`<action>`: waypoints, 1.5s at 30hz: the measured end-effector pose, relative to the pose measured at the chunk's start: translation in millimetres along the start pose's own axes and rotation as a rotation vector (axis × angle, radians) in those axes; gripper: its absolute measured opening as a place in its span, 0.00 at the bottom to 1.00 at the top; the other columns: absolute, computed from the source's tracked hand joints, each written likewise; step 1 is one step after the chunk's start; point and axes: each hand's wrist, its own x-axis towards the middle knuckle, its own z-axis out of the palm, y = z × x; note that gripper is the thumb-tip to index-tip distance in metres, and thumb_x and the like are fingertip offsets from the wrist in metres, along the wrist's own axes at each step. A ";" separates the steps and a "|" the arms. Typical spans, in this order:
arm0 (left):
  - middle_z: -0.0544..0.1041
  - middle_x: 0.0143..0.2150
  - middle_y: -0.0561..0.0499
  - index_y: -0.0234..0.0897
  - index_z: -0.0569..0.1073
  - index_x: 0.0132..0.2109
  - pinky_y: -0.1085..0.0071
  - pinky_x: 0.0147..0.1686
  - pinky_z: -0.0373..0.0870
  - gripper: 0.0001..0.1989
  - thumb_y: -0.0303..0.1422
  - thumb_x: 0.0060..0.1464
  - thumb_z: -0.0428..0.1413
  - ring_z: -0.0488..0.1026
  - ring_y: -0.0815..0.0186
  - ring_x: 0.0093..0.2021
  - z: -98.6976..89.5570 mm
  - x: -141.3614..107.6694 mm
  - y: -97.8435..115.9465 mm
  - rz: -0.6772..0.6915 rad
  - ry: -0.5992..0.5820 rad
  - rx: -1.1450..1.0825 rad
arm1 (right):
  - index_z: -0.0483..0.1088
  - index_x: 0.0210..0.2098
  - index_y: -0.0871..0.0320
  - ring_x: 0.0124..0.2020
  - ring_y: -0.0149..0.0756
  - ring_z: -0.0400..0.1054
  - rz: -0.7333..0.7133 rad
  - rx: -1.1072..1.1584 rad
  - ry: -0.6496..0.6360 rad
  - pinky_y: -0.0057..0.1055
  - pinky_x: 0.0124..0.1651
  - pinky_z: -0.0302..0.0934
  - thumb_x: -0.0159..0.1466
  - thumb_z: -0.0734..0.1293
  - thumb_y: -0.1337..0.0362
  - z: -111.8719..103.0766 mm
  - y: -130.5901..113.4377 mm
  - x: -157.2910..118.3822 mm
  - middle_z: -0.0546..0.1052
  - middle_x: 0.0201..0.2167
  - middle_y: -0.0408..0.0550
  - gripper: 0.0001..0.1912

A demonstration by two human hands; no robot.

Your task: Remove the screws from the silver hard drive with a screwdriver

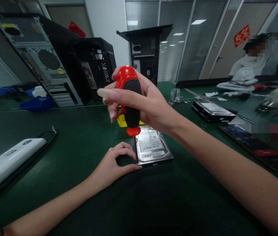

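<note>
My right hand (151, 101) is raised in the middle of the view, its fingers wrapped round a red and black screwdriver (132, 113). The thick handle is nearly upright, with its red collar lowest; no shaft shows. Below and behind it a silver hard drive (153, 154) lies label side up on the green table mat (80, 131). At the drive's near left corner, my left hand (115, 160) grips the edge with thumb and fingers. Something yellow (122, 122) sits behind the screwdriver, mostly hidden.
Black computer cases (146, 52) stand along the back. On the left lie a white power strip (13, 160) and a blue tray (37, 103). To the right are stacked hard drives (212, 111) and a phone (254, 144). Another person (247, 62) is at the far right.
</note>
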 end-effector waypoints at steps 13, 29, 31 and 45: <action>0.73 0.41 0.51 0.39 0.77 0.32 0.62 0.51 0.64 0.05 0.34 0.46 0.63 0.69 0.59 0.46 -1.3 -2.0 -0.9 0.002 0.003 0.016 | 0.58 0.43 0.56 0.32 0.26 0.63 0.084 0.146 0.003 0.25 0.35 0.64 0.64 0.61 0.55 2.2 5.2 3.6 0.64 0.35 0.40 0.13; 0.73 0.41 0.50 0.40 0.77 0.33 0.62 0.51 0.64 0.05 0.35 0.46 0.63 0.69 0.59 0.46 -0.8 -2.1 -4.5 0.009 -0.002 0.032 | 0.61 0.43 0.56 0.29 0.25 0.62 0.128 0.112 -0.028 0.24 0.34 0.64 0.64 0.59 0.52 2.7 1.0 4.8 0.64 0.31 0.39 0.15; 0.72 0.41 0.50 0.40 0.77 0.32 0.62 0.51 0.64 0.05 0.35 0.46 0.63 0.69 0.59 0.46 -1.0 -2.0 -4.8 0.009 -0.006 0.031 | 0.60 0.40 0.56 0.31 0.25 0.64 0.137 0.110 0.038 0.25 0.37 0.66 0.63 0.62 0.54 3.5 1.0 4.7 0.66 0.34 0.40 0.13; 0.72 0.42 0.50 0.39 0.77 0.33 0.62 0.52 0.63 0.05 0.34 0.47 0.62 0.69 0.59 0.47 -1.4 -2.3 -2.5 0.002 -0.010 0.019 | 0.61 0.45 0.57 0.28 0.26 0.62 0.100 0.123 0.037 0.24 0.31 0.64 0.65 0.57 0.51 1.6 5.9 3.1 0.63 0.30 0.41 0.17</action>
